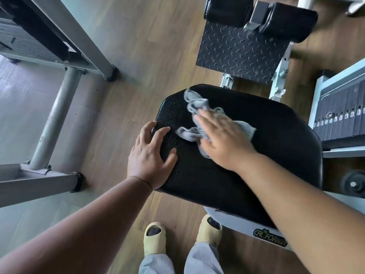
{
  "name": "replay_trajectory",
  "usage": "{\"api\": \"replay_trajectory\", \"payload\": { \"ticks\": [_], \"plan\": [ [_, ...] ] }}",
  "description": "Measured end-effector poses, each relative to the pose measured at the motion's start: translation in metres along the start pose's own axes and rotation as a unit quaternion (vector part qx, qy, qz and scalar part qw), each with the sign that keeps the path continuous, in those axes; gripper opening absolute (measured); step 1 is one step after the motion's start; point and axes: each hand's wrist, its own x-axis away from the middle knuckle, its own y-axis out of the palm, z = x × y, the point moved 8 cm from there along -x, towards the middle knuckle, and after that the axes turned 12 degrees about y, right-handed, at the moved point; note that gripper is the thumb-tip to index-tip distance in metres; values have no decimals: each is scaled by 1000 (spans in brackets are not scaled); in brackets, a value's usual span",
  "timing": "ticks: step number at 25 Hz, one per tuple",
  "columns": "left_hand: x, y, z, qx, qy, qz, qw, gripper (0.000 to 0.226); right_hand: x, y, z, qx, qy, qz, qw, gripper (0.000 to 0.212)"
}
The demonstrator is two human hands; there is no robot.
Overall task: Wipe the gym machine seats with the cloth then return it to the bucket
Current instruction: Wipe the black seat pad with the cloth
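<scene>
A black padded machine seat [266,151] fills the middle of the head view, with water droplets on its left part. A crumpled grey cloth [194,107] lies on the seat's far left area. My right hand [223,139] presses flat on the cloth with straight fingers; it is blurred. My left hand [152,155] rests on the seat's left edge, fingers spread over the rim. No bucket is in view.
A black checker-plate footrest [241,56] and two black roller pads [256,14] stand beyond the seat. A weight stack [339,119] is at the right. Grey machine frame legs [57,113] stand at the left on the wood floor. My feet in yellow sandals [154,238] are below.
</scene>
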Motion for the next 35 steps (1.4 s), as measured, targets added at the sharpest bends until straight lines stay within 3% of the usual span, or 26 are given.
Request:
{"api": "replay_trajectory", "payload": {
  "ticks": [3, 5, 6, 8, 11, 14, 16, 19, 21, 22, 24, 26, 28, 30, 32, 35],
  "plan": [
    [1, 1, -1, -4, -2, 3, 1000, 57, -9, -9, 47, -17, 99, 11, 995, 66],
    [1, 1, 0, -7, -3, -3, 1000, 58, -48, -13, 32, -28, 170, 33, 984, 66],
    [1, 1, 0, -8, -2, -5, 1000, 59, -63, -14, 6, -19, 165, 36, 985, 67],
    [1, 1, 0, -10, 2, -9, 1000, 61, -75, -9, -45, -1, 66, 14, 998, 67],
    [1, 0, 1, -6, 9, -9, 1000, 60, -35, 3, -43, -4, -78, -47, 996, 64],
    [1, 0, -1, -4, 7, -5, 1000, 60, -49, -6, -8, -15, -6, -33, 999, 61],
    [0, 2, -1, -1, 2, -10, 1000, 60, -80, -14, -27, -22, 46, -3, 999, 62],
    [1, 1, -3, 9, 4, -14, 1000, 61, -81, -7, -73, 2, -43, -17, 999, 62],
    [1, 0, -2, 15, 5, -6, 1000, 59, -53, -1, -47, 7, -92, -44, 995, 65],
    [2, 0, -1, 19, 5, -4, 1000, 57, -43, -4, -21, 2, -77, -42, 996, 68],
    [2, -1, -1, 27, 5, 4, 1000, 54, -49, -14, 24, -15, 37, -6, 999, 64],
    [1, -2, -2, 33, 2, 16, 999, 57, -67, -19, 22, -21, 124, 22, 992, 60],
    [4, -3, -2, 48, 11, 28, 998, 66, -73, -18, -28, -23, 86, 25, 996, 59],
    [5, -4, -1, 65, 22, 36, 997, 75, -50, -3, -71, -25, -28, -22, 999, 60],
    [4, -6, 1, 80, 28, 43, 995, 73, -15, 3, -66, -43, -87, -47, 994, 59],
    [3, -5, -1, 69, 36, 52, 996, 65, 9, 1, -19, -121, 15, 7, 992, 60]
  ]
}}
